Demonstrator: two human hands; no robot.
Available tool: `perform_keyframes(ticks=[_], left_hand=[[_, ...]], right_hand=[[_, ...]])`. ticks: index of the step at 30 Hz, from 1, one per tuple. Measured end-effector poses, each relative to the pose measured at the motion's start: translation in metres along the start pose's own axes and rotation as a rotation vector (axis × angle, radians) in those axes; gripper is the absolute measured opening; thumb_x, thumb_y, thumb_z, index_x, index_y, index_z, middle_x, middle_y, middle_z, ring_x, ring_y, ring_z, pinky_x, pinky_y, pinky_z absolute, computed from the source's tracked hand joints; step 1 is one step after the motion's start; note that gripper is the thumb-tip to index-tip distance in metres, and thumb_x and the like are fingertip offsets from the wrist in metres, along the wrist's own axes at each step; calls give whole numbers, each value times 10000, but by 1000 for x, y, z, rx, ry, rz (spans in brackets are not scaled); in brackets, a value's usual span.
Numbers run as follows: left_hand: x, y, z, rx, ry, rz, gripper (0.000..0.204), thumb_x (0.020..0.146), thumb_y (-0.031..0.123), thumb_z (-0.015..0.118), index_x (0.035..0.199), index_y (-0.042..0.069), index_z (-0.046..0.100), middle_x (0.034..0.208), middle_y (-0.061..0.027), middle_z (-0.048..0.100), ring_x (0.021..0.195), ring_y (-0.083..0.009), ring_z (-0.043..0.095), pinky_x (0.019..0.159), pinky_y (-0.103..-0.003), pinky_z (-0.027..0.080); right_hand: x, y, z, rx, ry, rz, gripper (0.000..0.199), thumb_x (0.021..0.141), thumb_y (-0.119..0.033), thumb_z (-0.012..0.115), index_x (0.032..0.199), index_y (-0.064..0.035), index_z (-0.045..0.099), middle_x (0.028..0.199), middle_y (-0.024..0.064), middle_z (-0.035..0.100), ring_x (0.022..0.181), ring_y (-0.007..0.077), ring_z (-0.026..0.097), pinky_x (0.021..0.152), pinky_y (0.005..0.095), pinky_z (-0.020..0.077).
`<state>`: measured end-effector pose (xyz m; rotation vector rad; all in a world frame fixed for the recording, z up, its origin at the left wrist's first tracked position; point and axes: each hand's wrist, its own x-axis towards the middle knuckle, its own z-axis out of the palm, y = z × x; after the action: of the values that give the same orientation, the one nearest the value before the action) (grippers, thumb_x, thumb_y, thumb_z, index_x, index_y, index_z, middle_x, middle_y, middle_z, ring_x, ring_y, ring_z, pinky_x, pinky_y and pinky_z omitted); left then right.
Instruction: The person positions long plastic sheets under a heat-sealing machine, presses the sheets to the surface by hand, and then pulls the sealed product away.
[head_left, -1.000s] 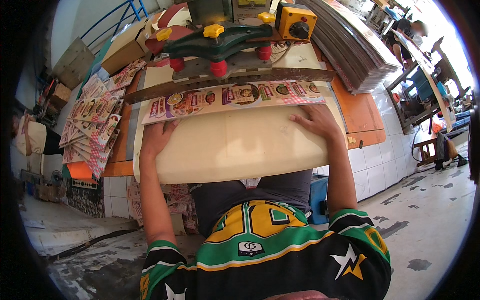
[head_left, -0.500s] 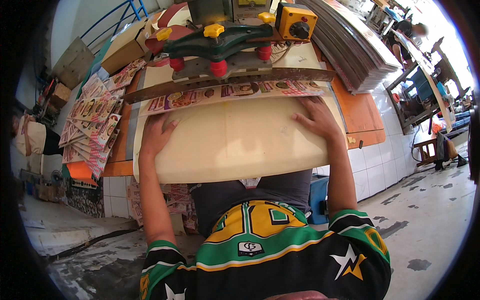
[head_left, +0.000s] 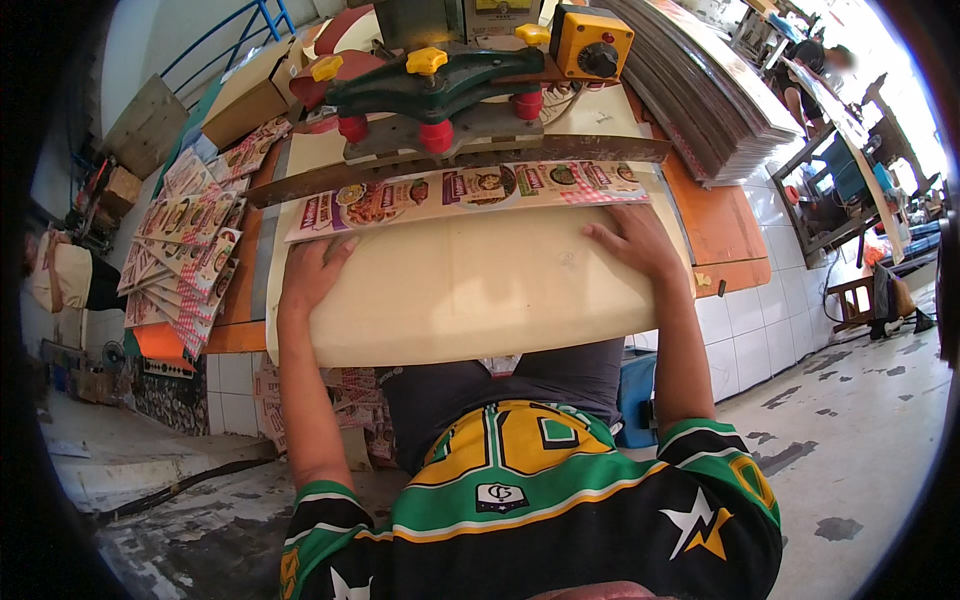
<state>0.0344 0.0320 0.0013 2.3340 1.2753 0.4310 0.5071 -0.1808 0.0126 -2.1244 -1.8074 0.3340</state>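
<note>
A long printed cardboard strip [head_left: 470, 190] with food pictures lies across a pale yellow sheet [head_left: 460, 290], along a brown metal bar. My left hand [head_left: 312, 272] rests on the sheet by the strip's left end, thumb spread away. At the other end lies my right hand [head_left: 640, 245], also flat with its thumb apart. The strip's near edge partly covers the fingertips of both hands. Above the bar stands a dark green press head [head_left: 435, 85] with yellow knobs and red feet.
Cut printed pieces [head_left: 195, 225] pile up at the left of the orange table [head_left: 725, 225]. A tall stack of sheets [head_left: 690, 85] stands at the back right. Beside the press is a yellow control box [head_left: 592, 45]. People are visible at far left and far right.
The printed strip has slid toward me out from the bar, so more of its face shows. Its near edge now covers more of my fingertips. My hands have barely shifted.
</note>
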Motion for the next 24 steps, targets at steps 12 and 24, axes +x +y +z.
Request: perform_keyframes(ticks=[12,24], left_hand=[[-1,-10,-1,-152,462,-113,582,924,352,789,1330,-23,603,1187,-201,732,1158,-360,684,994,-420,503],[-4,-8,-4,-208,596,-14,608,851,185,849,1369,39,565,1261,-200,694,1201,-291,660,1050,-391,480]], right_hand=[[3,17,12,-2,602,129,639,928,-444,725,1305,62,623,1351,277,623,1282,407,571,1101,486,421],[2,19,8,230,672,84,431,863,7,706,1275,-119,692,1220,156,703,1133,338,658,1013,428,497]])
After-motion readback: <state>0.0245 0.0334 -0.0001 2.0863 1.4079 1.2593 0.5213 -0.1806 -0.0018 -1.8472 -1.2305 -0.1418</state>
